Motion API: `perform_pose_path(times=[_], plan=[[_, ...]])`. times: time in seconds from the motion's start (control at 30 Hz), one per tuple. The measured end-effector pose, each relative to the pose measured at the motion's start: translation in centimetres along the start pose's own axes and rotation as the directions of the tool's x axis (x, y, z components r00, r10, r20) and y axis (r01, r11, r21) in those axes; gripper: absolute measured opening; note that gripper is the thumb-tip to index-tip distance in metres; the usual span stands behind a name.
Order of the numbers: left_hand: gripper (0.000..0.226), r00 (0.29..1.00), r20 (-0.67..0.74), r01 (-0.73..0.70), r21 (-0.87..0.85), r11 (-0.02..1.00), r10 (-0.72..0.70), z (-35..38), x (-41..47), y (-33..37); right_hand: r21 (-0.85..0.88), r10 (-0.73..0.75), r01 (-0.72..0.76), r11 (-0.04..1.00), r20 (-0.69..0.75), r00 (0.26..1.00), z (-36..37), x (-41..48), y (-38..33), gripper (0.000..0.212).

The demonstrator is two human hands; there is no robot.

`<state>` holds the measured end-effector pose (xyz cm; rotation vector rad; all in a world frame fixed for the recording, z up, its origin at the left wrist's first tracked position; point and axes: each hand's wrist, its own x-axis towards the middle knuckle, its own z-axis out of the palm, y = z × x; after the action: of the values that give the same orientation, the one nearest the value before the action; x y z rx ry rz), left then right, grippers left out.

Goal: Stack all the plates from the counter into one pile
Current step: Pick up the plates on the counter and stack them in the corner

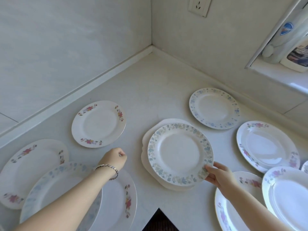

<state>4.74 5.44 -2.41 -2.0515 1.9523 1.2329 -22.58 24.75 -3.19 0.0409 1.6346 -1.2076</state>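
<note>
A blue-leaf plate point(180, 154) lies on top of plain white plates point(146, 139) in the middle of the white counter point(141, 90). My right hand point(216, 175) pinches this plate's near right rim. My left hand point(115, 157) hovers as a fist, holding nothing, between a red-flower plate point(98, 124) and the pile. Other plates lie around: a blue-flower one point(214, 108) at the back right, a pink-flower one point(266, 145) at the right, two point(286, 195) at the near right, two overlapping ones point(115, 197) under my left forearm, and one point(33, 167) at the far left.
The counter forms an inside corner against tiled walls, with a wall socket point(199, 5) above. Bottles point(283, 35) stand on a window ledge at the upper right. The counter's inner front edge drops to dark floor point(158, 220) at the bottom middle.
</note>
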Motion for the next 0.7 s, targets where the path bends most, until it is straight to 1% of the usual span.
perform_pose_path(times=[0.17,0.23,0.27,0.33,0.4,0.47,0.57,0.7], plan=[[0.021,1.0,-0.017,-0.005,-0.034,0.999,0.005,-0.4,-0.3,0.1,0.008,-0.006,0.006,1.0,-0.017,1.0,0.9,0.1,1.3,0.017],[0.021,0.999,-0.033,-0.012,-0.048,0.999,0.01,-0.6,-0.2,0.4,-0.032,-0.022,0.02,0.999,-0.05,0.999,1.2,0.1,1.6,0.019],[0.021,0.999,-0.037,-0.014,-0.046,0.999,0.012,-0.6,-0.3,0.6,-0.078,-0.03,0.024,0.997,-0.072,0.997,1.4,0.1,1.7,0.02],[0.021,0.999,-0.039,-0.021,-0.035,0.999,0.02,-0.4,-0.3,0.8,-0.237,-0.058,0.031,0.971,-0.106,0.993,1.6,0.1,1.7,0.023],[0.022,0.999,-0.027,-0.028,-0.015,0.999,0.027,-0.1,-0.4,1.1,-0.425,-0.093,0.036,0.905,-0.115,0.989,1.7,0.0,1.6,0.033],[0.023,0.999,-0.017,-0.038,0.0,0.999,0.038,0.3,-0.4,1.5,-0.534,-0.115,0.04,0.844,-0.108,0.987,1.6,-0.1,1.4,0.047],[0.025,0.999,-0.002,-0.052,0.012,0.999,0.052,0.7,-0.3,2.2,-0.599,-0.11,0.023,0.801,-0.11,0.988,1.5,-0.3,0.9,0.061],[0.026,0.997,0.02,-0.074,0.02,0.997,0.073,1.0,0.0,3.3,-0.641,-0.099,0.007,0.768,-0.108,0.989,1.8,-0.4,0.1,0.063]])
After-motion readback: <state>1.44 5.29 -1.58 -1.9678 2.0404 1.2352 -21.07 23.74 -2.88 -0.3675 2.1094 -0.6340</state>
